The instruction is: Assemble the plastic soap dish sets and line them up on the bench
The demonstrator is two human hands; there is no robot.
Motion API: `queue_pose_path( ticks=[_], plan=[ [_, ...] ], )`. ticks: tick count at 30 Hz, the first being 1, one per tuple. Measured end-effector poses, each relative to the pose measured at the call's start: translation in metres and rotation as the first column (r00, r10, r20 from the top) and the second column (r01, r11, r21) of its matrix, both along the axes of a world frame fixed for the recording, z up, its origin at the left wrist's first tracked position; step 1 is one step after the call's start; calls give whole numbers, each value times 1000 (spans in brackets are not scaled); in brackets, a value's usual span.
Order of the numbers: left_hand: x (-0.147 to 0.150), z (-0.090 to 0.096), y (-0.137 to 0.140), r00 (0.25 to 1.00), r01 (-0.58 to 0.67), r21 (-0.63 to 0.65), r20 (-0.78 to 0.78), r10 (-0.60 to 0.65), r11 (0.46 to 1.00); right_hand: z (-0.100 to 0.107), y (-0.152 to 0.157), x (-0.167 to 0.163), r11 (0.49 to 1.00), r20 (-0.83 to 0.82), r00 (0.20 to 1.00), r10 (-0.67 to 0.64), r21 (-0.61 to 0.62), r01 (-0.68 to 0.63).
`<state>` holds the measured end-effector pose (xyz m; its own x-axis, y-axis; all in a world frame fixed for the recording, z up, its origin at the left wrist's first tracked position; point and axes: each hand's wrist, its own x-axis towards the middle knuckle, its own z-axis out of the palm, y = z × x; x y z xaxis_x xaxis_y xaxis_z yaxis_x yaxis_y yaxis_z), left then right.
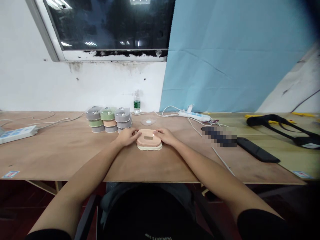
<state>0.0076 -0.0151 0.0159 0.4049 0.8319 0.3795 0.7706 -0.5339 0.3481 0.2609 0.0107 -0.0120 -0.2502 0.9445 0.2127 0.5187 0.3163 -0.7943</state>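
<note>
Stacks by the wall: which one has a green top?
The middle stack, green over peach; the left stack and the right stack both have grey tops.

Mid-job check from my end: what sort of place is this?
Probably a makeshift indoor workspace, perhaps a small workshop. A long wooden table stands against a stained white wall, and a white power strip with trailing cables lies along its far side.

Lit evenly from overhead. Glares with white lamp reflections (59, 4) in the dark window (110, 28). Casts faint, soft shadows on the table (62, 153). Stretches toward the edges, darkens into blur at upper right, pixelates over one patch (219, 136).
</note>
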Motion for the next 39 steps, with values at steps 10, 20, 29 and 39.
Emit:
queue_pose_path(
  ticks=[10,20,29,39],
  plan=[
    [3,-2,0,986,153,-92,-58,-159,984,10,-3,12,999,192,981,38,-46,-30],
    [1,-9,11,991,110,-175,-52,-121,978,-7,10,9,997,269,963,30,56,-47],
    [-6,-15,21,1000,8,-211,0,-9,977,-17,40,-3,948,253,942,-221,284,146],
    [-8,-15,20,999,-4,-172,-38,-2,985,-16,78,-21,956,522,817,-244,268,115]
  ],
)
